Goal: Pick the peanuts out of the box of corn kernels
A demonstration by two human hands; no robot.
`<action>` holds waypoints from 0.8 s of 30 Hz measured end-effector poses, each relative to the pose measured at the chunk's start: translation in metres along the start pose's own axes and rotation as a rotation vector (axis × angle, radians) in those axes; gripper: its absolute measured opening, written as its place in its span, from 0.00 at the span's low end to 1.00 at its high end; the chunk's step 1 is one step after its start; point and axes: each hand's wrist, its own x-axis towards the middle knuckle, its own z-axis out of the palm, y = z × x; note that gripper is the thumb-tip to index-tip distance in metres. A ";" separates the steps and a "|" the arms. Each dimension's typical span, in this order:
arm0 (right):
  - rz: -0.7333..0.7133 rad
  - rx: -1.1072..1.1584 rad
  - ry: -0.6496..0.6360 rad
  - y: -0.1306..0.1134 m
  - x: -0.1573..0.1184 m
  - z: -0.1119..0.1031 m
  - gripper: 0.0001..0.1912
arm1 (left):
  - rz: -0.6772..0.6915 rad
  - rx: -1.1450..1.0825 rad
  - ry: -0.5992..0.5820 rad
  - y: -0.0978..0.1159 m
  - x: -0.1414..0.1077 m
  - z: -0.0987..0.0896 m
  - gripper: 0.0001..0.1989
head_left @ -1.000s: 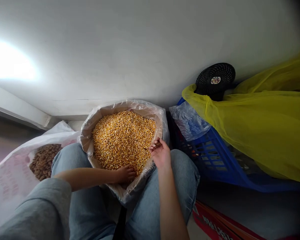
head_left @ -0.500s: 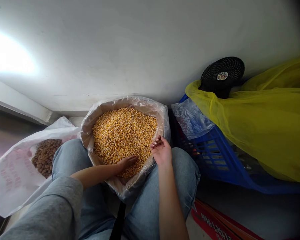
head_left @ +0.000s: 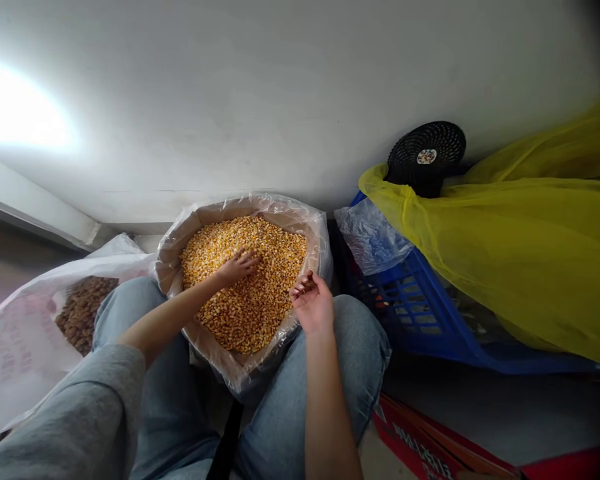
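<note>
While the left hand (head_left: 237, 267) lies palm down on dried corn kernels (head_left: 250, 307), its fingers (head_left: 247, 260) slightly spread and holding nothing visible, the right hand (head_left: 313, 303) curls half closed just above the rim of the sack, its fingertips (head_left: 303, 285) bunched; whether they pinch any kernels cannot be told. Below the fingers, the kernels fill a plastic-lined sack (head_left: 300, 223) set between denim-covered knees (head_left: 350, 347). Left of the left fingers, a white sack (head_left: 20, 360) holds brown nuts (head_left: 83, 313). Right of the right fingers sit a blue plastic crate (head_left: 420, 313) and a sheer yellow plastic sheet (head_left: 520, 260). Farther on, a black fan (head_left: 425, 157) stands against a white wall (head_left: 230, 100).
</note>
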 end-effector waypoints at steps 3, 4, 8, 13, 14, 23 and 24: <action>0.002 -0.002 -0.014 0.001 -0.002 0.002 0.01 | -0.294 0.014 0.028 -0.017 0.003 -0.027 0.24; 0.000 -0.004 -0.019 0.001 -0.002 0.002 0.01 | -0.397 0.006 0.046 -0.015 0.003 -0.036 0.23; 0.001 -0.015 -0.043 0.001 -0.002 0.003 0.00 | -0.184 -0.267 0.001 0.037 -0.016 -0.046 0.19; 0.023 -0.049 -0.048 0.003 -0.002 0.002 0.01 | 0.359 -0.722 -0.265 0.126 -0.054 -0.008 0.12; 0.018 -0.058 -0.050 0.003 -0.002 0.002 0.01 | 0.353 -0.755 -0.279 0.136 -0.059 0.001 0.12; -0.033 -0.105 -0.009 0.002 -0.003 -0.003 0.01 | -0.186 -0.908 -0.354 0.156 -0.056 0.025 0.19; -0.029 -0.103 -0.003 0.002 -0.003 -0.003 0.01 | -0.239 -0.885 -0.353 0.160 -0.055 0.024 0.19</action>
